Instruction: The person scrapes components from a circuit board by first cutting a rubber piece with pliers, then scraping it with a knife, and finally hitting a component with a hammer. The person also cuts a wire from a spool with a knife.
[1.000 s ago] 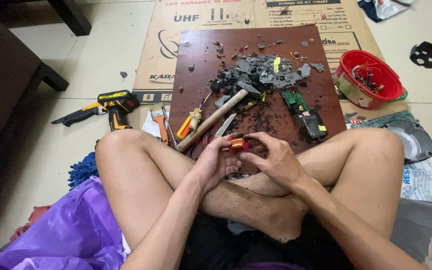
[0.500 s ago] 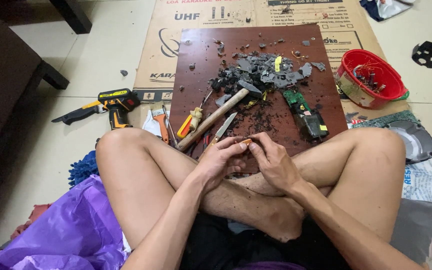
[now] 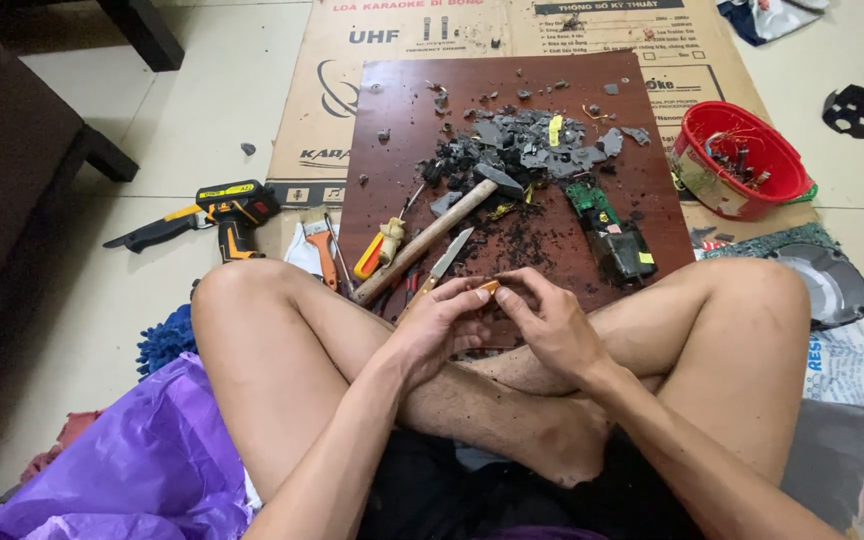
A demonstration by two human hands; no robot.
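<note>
I sit cross-legged on the floor. My left hand (image 3: 439, 325) and my right hand (image 3: 550, 322) meet over my shins, both pinching a small copper-orange part (image 3: 490, 287) between the fingertips. Most of the part is hidden by my fingers. Just beyond my hands lies a dark brown wooden board (image 3: 392, 150). On the board lie a wooden-handled hammer (image 3: 432, 232), a knife (image 3: 448, 254) and a yellow-handled screwdriver (image 3: 377, 248). A heap of broken grey plastic pieces (image 3: 522, 145) and a green circuit board (image 3: 607, 222) sit farther out.
Flattened cardboard (image 3: 322, 100) lies under the board. A red plastic bowl (image 3: 737, 160) holding small parts stands at the right. A yellow and black cordless drill (image 3: 222, 212) lies on the tiles at the left. Purple plastic sheeting (image 3: 122, 470) covers the floor by my left knee.
My hands have closed tighter over the copper-orange part, so less of it shows than a second ago. They stay in the same place over my shins.
</note>
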